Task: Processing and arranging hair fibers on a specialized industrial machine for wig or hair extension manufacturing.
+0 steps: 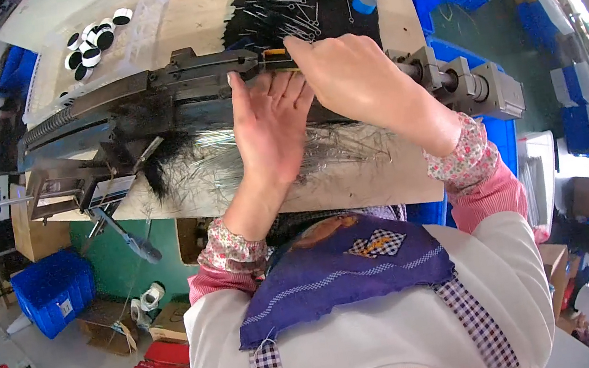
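Stretching to both sides of the right hand, the machine is long, dark metal, bluish low at left. That hand curls, fingertips hidden; its grasp I cannot tell. Just left, the left hand is unclosed, palm up, fingers partly covered. Beyond it shows an indistinct orange strip.

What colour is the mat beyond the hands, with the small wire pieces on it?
The mat is black, best seen in the head view.
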Motion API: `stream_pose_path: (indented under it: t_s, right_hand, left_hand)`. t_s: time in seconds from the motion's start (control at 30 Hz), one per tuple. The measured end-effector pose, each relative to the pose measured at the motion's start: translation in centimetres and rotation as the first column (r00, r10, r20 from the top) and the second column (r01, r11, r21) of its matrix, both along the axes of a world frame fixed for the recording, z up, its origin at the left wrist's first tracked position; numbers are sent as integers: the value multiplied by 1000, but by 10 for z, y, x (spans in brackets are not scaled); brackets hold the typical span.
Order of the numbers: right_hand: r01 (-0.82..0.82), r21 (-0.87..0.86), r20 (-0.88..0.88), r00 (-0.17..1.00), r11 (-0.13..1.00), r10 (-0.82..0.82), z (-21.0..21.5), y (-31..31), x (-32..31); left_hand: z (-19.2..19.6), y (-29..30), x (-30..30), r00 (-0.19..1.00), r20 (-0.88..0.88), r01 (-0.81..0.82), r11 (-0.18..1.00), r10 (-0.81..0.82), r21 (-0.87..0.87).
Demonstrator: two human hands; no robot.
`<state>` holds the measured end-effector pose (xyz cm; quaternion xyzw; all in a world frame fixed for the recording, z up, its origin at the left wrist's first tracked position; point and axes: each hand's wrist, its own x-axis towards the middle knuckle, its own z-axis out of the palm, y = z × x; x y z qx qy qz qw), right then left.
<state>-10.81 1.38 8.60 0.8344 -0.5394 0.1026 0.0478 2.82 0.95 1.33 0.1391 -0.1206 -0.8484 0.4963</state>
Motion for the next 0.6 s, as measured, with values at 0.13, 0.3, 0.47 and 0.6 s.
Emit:
stream_pose_path:
  t_s: [0.13,0.3,0.47,0.6]
  right_hand:
    - [1,-43,-27,1000,999,-3,-6,-3,4]
    - [32,-48,12,999,998,-31,-7,-3,3]
    - [-7,62,320,947,998,-14,-29,55,-16]
    - [182,413,228,928,893,-294,-95,141,-66]
  left_hand:
    - [16,0,-2,992,129,-8,993,-7,117]
    - [11,-4,-1,975,221,-6,1000,2,18]
    - [0,3,-5,968,247,-59,997,43,57]
    - [-29,18,-29,982,185,-29,1000,30,-10]
